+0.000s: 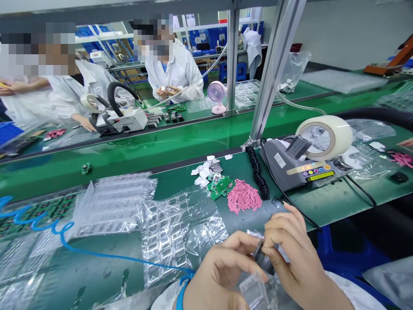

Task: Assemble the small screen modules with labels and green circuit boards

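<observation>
My left hand [222, 269] and my right hand [292, 254] meet low in front of me, fingers closed around a small dark flat piece [258, 249]. Its exact kind does not show. Below it, close to my left fingers, is a clear plastic tray [253, 290], partly covered by the hands. A blue coiled cord runs to the blue wrist strap [181, 295] on my left wrist. Just beyond the hands lie a heap of pink strips [244, 196], green circuit boards [222, 186] and white square pieces [204, 172]. A row of black parts [257, 172] stretches beside the pink heap.
A grey tape dispenser [290, 165] with a big tape roll [345, 137] stands to the right. Clear blister trays [166, 232] and bagged trays [112, 204] cover the left. Across the green belt [180, 142], several people in white coats work near a pink fan [217, 92].
</observation>
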`<state>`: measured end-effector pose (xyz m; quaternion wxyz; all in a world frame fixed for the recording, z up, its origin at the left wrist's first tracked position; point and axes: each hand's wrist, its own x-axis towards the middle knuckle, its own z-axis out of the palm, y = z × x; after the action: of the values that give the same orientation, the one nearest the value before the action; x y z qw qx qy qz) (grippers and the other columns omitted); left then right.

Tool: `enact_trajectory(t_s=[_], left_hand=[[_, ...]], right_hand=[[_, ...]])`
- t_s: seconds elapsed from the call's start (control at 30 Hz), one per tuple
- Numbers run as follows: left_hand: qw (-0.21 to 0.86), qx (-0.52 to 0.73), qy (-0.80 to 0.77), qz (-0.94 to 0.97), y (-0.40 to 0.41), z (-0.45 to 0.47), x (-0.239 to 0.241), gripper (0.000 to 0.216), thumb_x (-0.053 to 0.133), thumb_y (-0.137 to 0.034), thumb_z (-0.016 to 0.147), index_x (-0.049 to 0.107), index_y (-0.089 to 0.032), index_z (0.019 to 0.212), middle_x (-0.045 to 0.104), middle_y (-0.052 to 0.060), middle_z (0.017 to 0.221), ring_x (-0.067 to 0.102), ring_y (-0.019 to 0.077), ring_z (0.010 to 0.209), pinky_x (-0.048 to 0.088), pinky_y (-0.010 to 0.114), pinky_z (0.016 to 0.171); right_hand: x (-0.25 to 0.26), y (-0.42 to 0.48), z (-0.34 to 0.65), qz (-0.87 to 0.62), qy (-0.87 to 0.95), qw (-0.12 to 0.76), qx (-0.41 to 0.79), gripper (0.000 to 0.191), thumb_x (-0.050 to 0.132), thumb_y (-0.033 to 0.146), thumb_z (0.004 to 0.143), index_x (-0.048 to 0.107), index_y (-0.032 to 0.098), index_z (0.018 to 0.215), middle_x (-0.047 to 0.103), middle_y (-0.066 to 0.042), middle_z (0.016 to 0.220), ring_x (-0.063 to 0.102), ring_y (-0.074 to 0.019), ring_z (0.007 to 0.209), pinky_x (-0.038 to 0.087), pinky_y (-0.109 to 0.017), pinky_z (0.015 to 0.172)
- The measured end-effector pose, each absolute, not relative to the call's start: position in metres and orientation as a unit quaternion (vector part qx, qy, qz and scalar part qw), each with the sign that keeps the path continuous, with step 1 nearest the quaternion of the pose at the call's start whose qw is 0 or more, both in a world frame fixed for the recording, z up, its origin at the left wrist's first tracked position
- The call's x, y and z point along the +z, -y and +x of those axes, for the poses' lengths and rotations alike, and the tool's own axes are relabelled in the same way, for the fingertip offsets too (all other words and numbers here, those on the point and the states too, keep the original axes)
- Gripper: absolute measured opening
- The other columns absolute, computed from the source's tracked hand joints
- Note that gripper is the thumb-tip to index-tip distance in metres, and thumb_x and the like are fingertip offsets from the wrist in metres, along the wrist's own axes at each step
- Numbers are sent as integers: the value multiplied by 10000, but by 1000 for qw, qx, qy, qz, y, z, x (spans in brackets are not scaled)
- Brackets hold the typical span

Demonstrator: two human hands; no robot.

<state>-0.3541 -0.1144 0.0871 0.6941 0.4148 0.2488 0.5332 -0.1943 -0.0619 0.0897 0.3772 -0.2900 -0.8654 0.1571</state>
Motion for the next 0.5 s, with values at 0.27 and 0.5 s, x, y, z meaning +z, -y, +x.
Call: enact_trajectory(t_s=[0.27,0.5], left_hand=[[681,545,-268,409,118,-352,89,314,735,-431,621,740,-268,889,480,86,1051,500,277,1050,361,460,955],[636,613,-246,398,117,-344,74,306,757,-384,614,737,-292,906,470,78,1098,488,286,1110,349,425,980]], right_hand=[[87,62,-194,-298,847,417,144,122,486,118,867,546,175,956,541,-14,797,520,-150,772,254,-440,983],[86,59,-197,-274,852,439,75,149,508,140,851,620,189,935,615,-30,809,602,-148,721,388,-379,896]])
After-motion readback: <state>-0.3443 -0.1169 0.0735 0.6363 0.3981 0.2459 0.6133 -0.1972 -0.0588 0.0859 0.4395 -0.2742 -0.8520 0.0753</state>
